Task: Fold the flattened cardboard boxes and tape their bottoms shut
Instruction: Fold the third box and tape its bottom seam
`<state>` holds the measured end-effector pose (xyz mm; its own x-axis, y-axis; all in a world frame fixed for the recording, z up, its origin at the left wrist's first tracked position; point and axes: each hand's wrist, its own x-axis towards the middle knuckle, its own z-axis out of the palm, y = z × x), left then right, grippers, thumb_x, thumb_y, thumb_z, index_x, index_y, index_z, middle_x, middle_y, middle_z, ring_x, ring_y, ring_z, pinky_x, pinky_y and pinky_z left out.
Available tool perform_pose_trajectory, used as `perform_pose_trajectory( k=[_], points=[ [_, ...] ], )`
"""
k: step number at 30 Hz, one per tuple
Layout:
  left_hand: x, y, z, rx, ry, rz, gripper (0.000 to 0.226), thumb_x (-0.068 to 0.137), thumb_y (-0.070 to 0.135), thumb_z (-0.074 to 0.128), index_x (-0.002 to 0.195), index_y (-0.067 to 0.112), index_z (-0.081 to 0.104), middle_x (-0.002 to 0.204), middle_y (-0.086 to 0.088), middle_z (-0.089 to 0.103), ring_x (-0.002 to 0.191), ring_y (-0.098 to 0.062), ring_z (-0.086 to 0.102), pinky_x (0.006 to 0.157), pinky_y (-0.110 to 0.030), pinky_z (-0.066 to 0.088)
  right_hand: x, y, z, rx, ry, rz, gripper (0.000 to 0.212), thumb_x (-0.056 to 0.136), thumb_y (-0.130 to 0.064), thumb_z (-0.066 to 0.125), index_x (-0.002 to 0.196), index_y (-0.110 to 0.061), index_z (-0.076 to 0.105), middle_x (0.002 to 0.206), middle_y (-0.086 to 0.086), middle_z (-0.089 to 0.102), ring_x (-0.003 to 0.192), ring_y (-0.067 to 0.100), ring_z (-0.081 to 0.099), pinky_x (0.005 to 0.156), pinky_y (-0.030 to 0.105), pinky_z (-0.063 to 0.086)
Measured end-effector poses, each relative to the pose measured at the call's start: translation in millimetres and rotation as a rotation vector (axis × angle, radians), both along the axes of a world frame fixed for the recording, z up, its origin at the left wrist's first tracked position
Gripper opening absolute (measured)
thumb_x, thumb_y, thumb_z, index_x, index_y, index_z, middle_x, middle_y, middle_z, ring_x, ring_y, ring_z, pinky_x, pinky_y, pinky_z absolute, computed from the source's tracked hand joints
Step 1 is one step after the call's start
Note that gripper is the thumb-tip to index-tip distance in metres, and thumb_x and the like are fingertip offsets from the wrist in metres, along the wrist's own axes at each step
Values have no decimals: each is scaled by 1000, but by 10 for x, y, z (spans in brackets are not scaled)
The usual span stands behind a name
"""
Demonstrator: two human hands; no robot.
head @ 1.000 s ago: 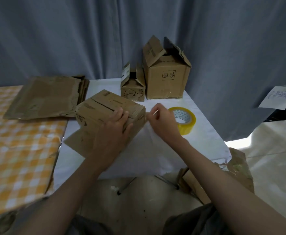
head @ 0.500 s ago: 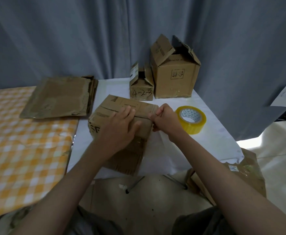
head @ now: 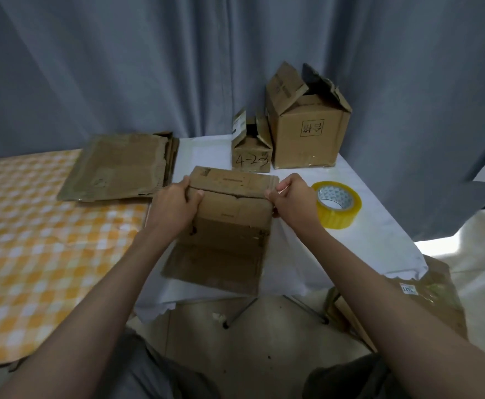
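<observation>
With the cardboard box (head: 229, 208) near the table's (head: 379, 243) front edge, the left hand (head: 175, 208) and right hand (head: 293, 201) curl their fingers round its two ends, apparently pinching the bottom flaps level for taping; tape roll (head: 336, 204) sits just right.

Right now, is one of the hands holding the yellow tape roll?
No, the yellow tape roll lies on the white table while the left hand and right hand grip the cardboard box.
</observation>
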<state>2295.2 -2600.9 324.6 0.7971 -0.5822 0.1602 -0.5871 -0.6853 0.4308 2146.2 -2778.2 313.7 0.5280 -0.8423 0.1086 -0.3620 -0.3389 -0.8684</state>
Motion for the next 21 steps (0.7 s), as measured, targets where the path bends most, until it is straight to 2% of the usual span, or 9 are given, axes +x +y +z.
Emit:
perform_pose_trajectory(
  k=[2,5,8,10,13,15,17,19,21],
  points=[
    [-16,30,-13,-143,-1,73,46,99,37,55,134,8,59,116,-18,69,105,-35,63,84,-38,48,-14,-33,-6,13,-21,-62,25,83,-28,77,90,-11,60,80,6,69,72,22,71,70,40,60],
    [-12,92,-58,-353,71,169,31,92,35,66,108,10,76,94,-11,76,81,-23,67,71,-28,47,-28,-59,-39,86,-61,-83,22,79,-30,81,85,-10,73,78,3,73,75,15,71,76,34,59],
    [-40,143,-98,-558,233,255,20,82,30,79,87,11,80,80,-4,76,74,-14,68,74,-29,54,-37,-48,-52,178,-137,-76,17,77,-25,84,77,-9,77,77,2,74,75,12,69,75,31,59],
    [-72,132,-111,-580,274,289,15,79,26,82,82,12,80,74,1,73,70,-10,66,78,-34,58,-23,-66,-74,210,-177,-87,16,76,-21,84,77,-6,77,77,2,74,73,9,67,74,28,57],
    [-69,89,-113,-550,282,323,12,80,23,79,82,11,78,68,5,68,64,-10,62,77,-37,58,-21,-113,-37,135,-164,-40,15,82,-17,79,77,-3,77,74,0,72,67,4,62,69,20,52],
    [-39,81,-113,-512,283,317,16,82,27,78,83,11,76,71,2,68,72,-16,65,81,-40,58,-80,-195,15,153,-172,20,23,92,-15,69,77,3,74,71,7,69,63,9,60,69,25,52],
    [-19,84,-106,-450,255,293,21,83,31,76,83,10,74,74,-1,68,81,-22,66,83,-41,56,-211,-356,67,69,-90,3,24,96,-16,60,84,-1,75,78,7,70,69,12,62,70,27,50],
    [-24,90,-86,-388,186,271,26,85,36,75,86,10,73,77,-3,68,84,-25,65,80,-38,54,-402,-561,65,-178,143,-73,17,92,-21,61,91,-11,74,85,1,69,83,17,63,72,26,44],
    [-33,84,-52,-350,109,256,33,86,38,73,96,7,70,80,-5,68,83,-25,63,73,-35,49,-602,-676,31,-255,389,-47,22,86,-28,67,103,-15,70,98,4,68,99,25,62,82,31,43]
  ],
)
